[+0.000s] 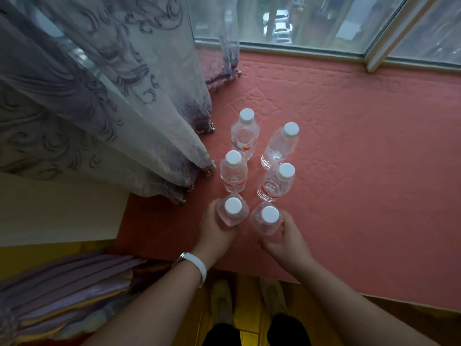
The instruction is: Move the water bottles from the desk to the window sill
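Several clear water bottles with white caps stand in two rows on the window sill (349, 146), which is covered by a pink quilted cloth. My left hand (215, 229) grips the nearest bottle of the left row (232, 211). My right hand (284, 237) grips the nearest bottle of the right row (266, 219). Both held bottles are upright, near the sill's front edge. Beyond them stand two middle bottles (234, 171) (277, 181) and two far bottles (245, 132) (281, 145), none touched by a hand.
A purple patterned curtain (104, 96) hangs over the sill's left part, close to the left row. The window glass (311, 21) and its frame run along the back. Pink cloth lies bare to the right. Folded fabric (62, 295) sits at lower left above a yellow floor.
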{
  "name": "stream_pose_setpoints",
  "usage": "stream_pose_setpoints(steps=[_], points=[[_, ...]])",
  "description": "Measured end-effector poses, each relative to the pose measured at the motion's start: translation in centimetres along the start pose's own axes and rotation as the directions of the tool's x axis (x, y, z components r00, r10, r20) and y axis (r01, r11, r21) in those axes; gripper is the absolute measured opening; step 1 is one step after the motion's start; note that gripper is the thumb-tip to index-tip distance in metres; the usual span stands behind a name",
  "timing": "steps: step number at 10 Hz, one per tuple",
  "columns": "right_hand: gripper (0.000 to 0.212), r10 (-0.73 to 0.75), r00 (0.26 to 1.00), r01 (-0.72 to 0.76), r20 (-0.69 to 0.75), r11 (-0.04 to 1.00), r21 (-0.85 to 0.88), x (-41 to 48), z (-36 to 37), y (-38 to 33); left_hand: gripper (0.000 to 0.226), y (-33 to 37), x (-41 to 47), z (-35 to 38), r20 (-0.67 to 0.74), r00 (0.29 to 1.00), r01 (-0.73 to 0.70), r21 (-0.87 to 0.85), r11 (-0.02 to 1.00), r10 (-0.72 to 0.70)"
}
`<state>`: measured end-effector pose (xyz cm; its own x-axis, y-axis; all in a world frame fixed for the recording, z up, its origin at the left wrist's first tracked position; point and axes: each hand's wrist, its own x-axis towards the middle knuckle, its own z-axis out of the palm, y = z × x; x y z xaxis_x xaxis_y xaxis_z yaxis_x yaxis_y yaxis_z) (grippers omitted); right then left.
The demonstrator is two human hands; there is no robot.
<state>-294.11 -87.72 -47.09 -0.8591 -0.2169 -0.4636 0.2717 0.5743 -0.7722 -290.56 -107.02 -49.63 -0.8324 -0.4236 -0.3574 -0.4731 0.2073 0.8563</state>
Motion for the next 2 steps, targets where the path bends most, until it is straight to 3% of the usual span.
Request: stream_pose_setpoints(steps=[1, 2], points=[[0.071, 0.011, 0.999, -0.004, 0.047, 0.99, -0.14, -1.0, -1.5, -0.4, 0.06, 1.0, -1.6, -2.0, 0.02, 0.999, 0.035, 0.041, 0.999, -0.036], [0.068, 0.02, 1.0, -0.024, -0.021, 0.972, -0.232, -3.1, -3.4, -1.9, 0.054, 3.0, -3.9, -5.0, 0.012, 0.999, 0.043, 0.159, 0.986, -0.045]])
